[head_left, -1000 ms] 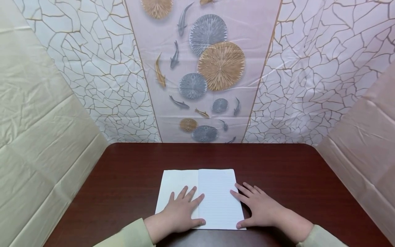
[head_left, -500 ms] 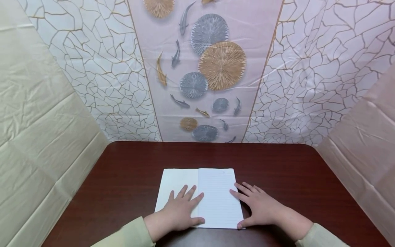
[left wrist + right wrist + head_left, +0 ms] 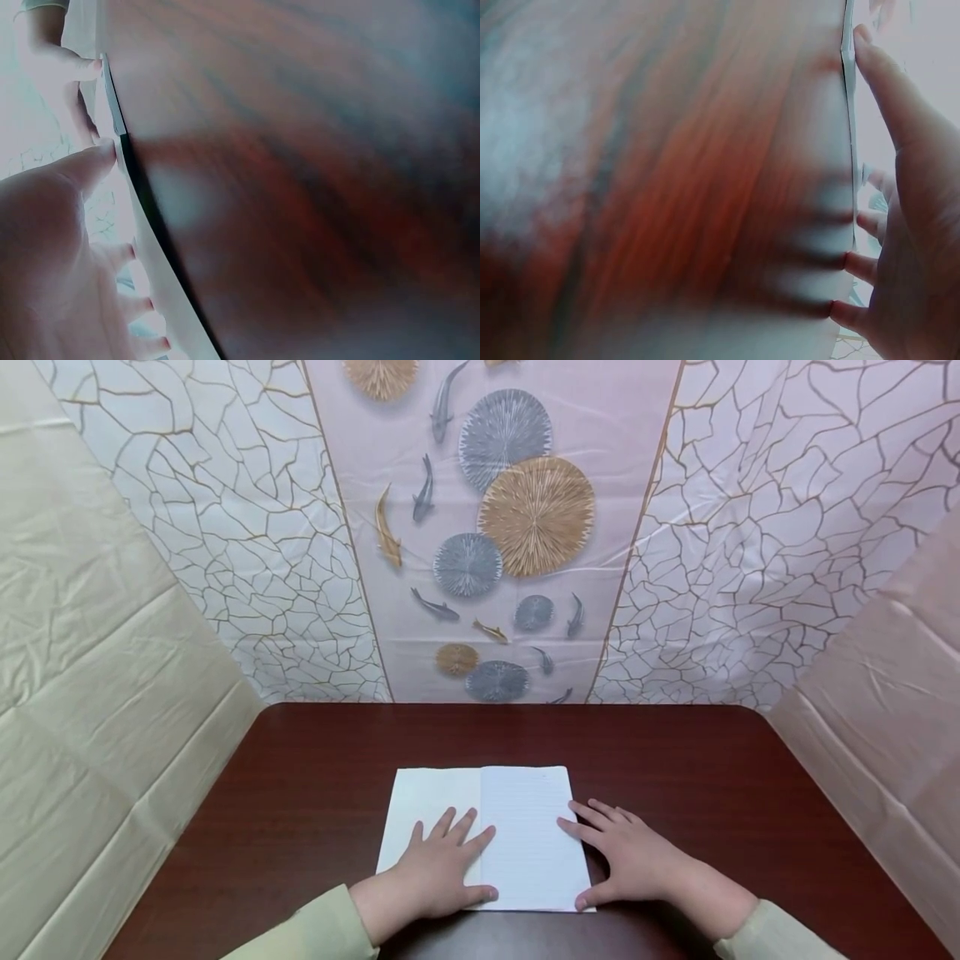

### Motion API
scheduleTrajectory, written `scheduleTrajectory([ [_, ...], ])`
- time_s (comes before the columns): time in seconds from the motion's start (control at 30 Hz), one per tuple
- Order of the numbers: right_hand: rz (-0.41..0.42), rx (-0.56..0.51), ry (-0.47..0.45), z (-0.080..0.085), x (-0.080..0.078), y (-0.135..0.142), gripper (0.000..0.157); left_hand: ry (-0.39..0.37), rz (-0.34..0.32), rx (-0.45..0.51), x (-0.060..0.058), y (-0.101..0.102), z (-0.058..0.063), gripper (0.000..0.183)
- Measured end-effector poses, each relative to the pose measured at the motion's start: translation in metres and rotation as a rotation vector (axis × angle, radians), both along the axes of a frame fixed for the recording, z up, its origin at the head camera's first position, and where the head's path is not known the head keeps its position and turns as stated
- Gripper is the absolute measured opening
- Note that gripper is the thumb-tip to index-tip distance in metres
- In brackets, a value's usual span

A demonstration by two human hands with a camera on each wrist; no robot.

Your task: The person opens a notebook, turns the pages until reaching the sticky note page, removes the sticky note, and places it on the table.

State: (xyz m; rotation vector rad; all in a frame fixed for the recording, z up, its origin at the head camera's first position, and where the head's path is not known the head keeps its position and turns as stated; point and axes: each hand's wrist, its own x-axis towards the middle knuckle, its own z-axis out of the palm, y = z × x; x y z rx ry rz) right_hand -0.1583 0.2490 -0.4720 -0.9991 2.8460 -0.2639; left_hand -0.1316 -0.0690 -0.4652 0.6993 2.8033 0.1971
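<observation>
An open notebook (image 3: 525, 860) lies flat on the dark red-brown table, its left page plain and its right page faintly ruled. My left hand (image 3: 438, 872) rests on the left page with fingers spread, the index fingertip and thumb reaching across the fold. At the right edge of the ruled page, my right hand (image 3: 633, 860) is spread, with fingertips and thumb tip touching the margin and the palm off the paper. In the left wrist view, the left thumb (image 3: 97, 157) lies at the notebook's near edge. The right fingers (image 3: 859, 266) touch down in the right wrist view.
The wooden table (image 3: 315, 802) has rounded far corners. Behind it hangs a patterned cloth backdrop (image 3: 480, 568) with fish and round leaf shapes. Beige cloth walls (image 3: 135, 735) stand along both sides.
Both hands and the notebook keep their places relative to each other. The whole head view shifts only slightly.
</observation>
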Motion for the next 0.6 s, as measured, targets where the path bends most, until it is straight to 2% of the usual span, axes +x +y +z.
scheduleTrajectory([
  [0.3,-0.027,-0.007,-0.015,0.0018,-0.0008,-0.004,0.105,0.023,-0.003,-0.002,-0.001,0.002,0.0016,0.082],
  [0.5,-0.044,-0.006,-0.038,0.0058,-0.0014,-0.0065,0.104,0.061,0.002,0.007,0.0,0.0066,0.0024,0.077],
  [0.6,-0.047,-0.004,-0.036,0.0068,-0.0018,-0.007,0.103,0.098,-0.022,0.007,0.0017,0.0084,0.0032,0.073],
])
